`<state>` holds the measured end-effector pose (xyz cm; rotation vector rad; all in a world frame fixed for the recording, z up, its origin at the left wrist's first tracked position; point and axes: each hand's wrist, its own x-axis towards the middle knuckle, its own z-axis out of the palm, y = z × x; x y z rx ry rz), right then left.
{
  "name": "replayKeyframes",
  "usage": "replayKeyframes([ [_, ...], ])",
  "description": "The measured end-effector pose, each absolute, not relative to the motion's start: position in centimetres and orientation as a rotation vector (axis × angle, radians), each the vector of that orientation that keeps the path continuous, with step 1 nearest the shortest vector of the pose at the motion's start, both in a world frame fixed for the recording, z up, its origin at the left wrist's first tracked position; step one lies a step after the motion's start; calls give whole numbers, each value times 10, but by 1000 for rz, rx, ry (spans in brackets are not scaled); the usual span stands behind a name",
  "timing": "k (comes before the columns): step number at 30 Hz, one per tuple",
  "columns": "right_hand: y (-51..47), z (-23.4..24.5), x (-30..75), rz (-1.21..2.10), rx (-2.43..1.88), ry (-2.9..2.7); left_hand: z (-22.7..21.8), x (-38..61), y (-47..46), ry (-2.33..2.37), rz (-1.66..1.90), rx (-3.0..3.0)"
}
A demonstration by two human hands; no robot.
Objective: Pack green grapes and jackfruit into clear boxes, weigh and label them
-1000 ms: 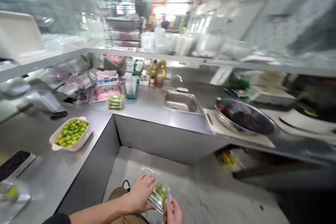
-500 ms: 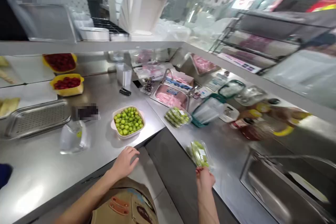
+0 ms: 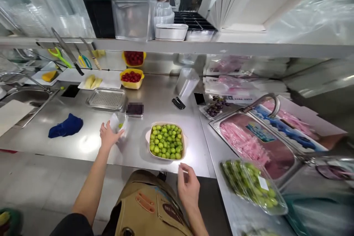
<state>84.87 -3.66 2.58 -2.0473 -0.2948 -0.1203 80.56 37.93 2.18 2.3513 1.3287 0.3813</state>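
My left hand (image 3: 109, 136) reaches over the left counter, fingers and thumb spread, at the near left side of a clear plastic container (image 3: 123, 121) with a green grape in it. The hand partly hides the container, and I cannot tell whether they touch. To the right stands a cream, two-handled bowl (image 3: 186, 143) full of loose green grapes (image 3: 166, 141). My right hand (image 3: 189, 184) hangs near the bowl's front right corner, fingers loosely curled with a gap to the thumb, holding nothing visible. A clear pack of green grapes (image 3: 250, 184) lies on the right counter.
Behind are a perforated steel tray (image 3: 106, 98), a pixelated dark item (image 3: 135, 109), a yellow tub of red fruit (image 3: 132, 78) and a black stapler-like object (image 3: 178, 103). A blue cloth (image 3: 66, 126) lies left. Right is a small sink (image 3: 232, 116) with pink packets. A shelf (image 3: 132, 46) overhangs.
My view has swung left. My right hand has left a grape pack on the right counter and come near the bowl. My left hand has moved from the counter's front edge to the plastic container.
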Motion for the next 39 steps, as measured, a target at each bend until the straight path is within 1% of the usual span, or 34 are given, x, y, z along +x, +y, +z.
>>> replayKeyframes([
  [2,-22,50,885,-58,-2110,-566,19,816,387,1385,137,2340],
  [4,-4,66,921,107,-2205,-821,16,823,390,1406,57,2341],
  [6,20,71,951,391,-2309,-1042,14,827,390,1413,101,2342],
  [9,56,67,972,836,-2403,-1298,14,827,389,1382,233,2316],
  [11,73,62,973,930,-2466,-1379,14,826,387,1362,307,2295],
  [17,91,47,954,553,-2735,-1374,16,831,380,1370,444,2308],
  [21,106,45,953,549,-2850,-1315,25,833,373,1364,622,2292],
  [25,119,49,962,586,-2845,-1301,35,822,345,1186,802,2297],
  [29,118,49,970,576,-2816,-1265,27,801,298,1008,747,2291],
  [33,111,45,977,558,-2774,-1331,6,789,260,1024,598,2240],
  [39,105,38,989,445,-2667,-1294,-13,788,251,1080,466,2207],
])
